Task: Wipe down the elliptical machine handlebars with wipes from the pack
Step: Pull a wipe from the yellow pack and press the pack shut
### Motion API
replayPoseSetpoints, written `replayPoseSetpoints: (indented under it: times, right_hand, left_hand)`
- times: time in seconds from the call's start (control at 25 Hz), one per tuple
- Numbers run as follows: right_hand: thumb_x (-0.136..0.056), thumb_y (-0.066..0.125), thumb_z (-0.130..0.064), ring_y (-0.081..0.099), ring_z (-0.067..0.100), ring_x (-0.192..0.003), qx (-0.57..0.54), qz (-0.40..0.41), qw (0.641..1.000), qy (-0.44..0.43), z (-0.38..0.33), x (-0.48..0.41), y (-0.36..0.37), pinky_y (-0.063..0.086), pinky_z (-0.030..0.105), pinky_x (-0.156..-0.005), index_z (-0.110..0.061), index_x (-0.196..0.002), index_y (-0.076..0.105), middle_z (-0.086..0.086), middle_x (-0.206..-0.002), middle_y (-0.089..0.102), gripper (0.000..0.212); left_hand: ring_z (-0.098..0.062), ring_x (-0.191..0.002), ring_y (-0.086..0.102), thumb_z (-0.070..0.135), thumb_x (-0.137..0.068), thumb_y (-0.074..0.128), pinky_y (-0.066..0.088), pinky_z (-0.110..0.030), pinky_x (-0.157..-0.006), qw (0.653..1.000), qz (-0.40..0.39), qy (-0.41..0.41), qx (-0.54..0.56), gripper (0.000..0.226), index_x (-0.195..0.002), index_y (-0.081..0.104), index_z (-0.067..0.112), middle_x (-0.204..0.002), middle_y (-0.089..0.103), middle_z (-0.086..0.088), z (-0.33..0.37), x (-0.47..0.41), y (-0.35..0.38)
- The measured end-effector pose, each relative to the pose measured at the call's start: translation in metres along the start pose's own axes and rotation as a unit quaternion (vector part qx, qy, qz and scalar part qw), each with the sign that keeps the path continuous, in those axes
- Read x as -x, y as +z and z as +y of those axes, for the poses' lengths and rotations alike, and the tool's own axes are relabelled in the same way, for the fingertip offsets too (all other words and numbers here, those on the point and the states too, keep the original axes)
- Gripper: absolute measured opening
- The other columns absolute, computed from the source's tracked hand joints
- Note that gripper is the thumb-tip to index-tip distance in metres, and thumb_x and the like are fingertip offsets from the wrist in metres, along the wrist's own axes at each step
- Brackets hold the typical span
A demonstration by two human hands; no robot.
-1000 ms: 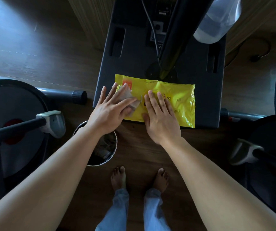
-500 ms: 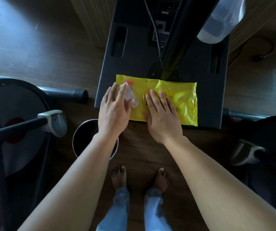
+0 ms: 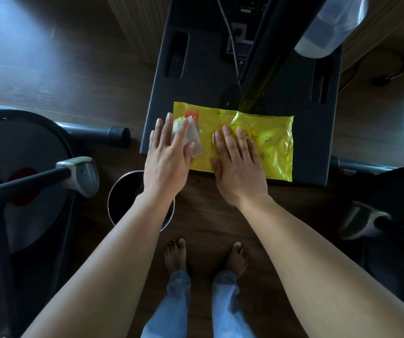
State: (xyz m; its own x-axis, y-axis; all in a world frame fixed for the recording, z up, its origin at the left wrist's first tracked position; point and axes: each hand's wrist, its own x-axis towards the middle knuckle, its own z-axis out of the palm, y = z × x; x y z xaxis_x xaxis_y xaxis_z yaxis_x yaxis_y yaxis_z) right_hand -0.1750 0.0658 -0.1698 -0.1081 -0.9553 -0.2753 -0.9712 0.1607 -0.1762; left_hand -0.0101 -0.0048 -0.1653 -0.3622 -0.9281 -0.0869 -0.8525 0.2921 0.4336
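The yellow pack (image 3: 269,142) lies flat on the near edge of the machine's dark base (image 3: 196,69), long side across the view, just in front of the slanted post (image 3: 264,57). The right hand (image 3: 237,174) rests palm-down on the pack's middle, fingers straight and slightly spread. The left hand (image 3: 166,162) lies over the pack's left end, fingers straight and together, on a white sheet (image 3: 194,140) that shows beside the index finger; I cannot tell whether it is a wipe or the pack's flap, or whether the thumb pinches it.

A round bin (image 3: 125,191) stands on the wooden floor (image 3: 49,57) under the left forearm. The left handlebar (image 3: 79,174) and the right handlebar (image 3: 366,220) show grey ends at either side, well apart from the hands. A clear bottle (image 3: 330,25) sits by the post at top right. Bare feet (image 3: 176,254) stand below.
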Motion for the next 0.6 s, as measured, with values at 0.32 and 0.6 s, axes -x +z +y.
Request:
replayPoseSetpoints:
  times: [0.32, 0.6]
  right_hand:
    - [-0.107, 0.032, -0.032, -0.004, 0.018, -0.155, -0.088, 0.003, 0.996, -0.020, 0.009, 0.001, -0.014, 0.006, 0.039, -0.127, -0.016, -0.159, 0.017, -0.002, -0.168, 0.006, 0.056]
    - [-0.104, 0.042, -0.026, 0.017, 0.017, -0.153, -0.142, 0.004, 0.990, 0.001, 0.006, -0.002, -0.037, 0.019, 0.036, -0.124, -0.016, -0.151, 0.040, 0.000, -0.161, 0.033, 0.048]
  left_hand:
    - [-0.033, -0.152, 0.024, 0.033, -0.101, 0.058, 0.034, -0.047, -0.118, 0.998, -0.026, -0.040, 0.050, 0.063, -0.157, 0.031, 0.023, -0.164, 0.027, -0.014, 0.019, -0.002, 0.005]
    - [-0.028, -0.138, 0.049, 0.012, -0.101, 0.058, 0.042, -0.035, -0.110, 0.991, 0.008, -0.016, 0.130, 0.043, -0.143, 0.056, 0.016, -0.155, 0.046, -0.008, 0.010, 0.000, -0.009]
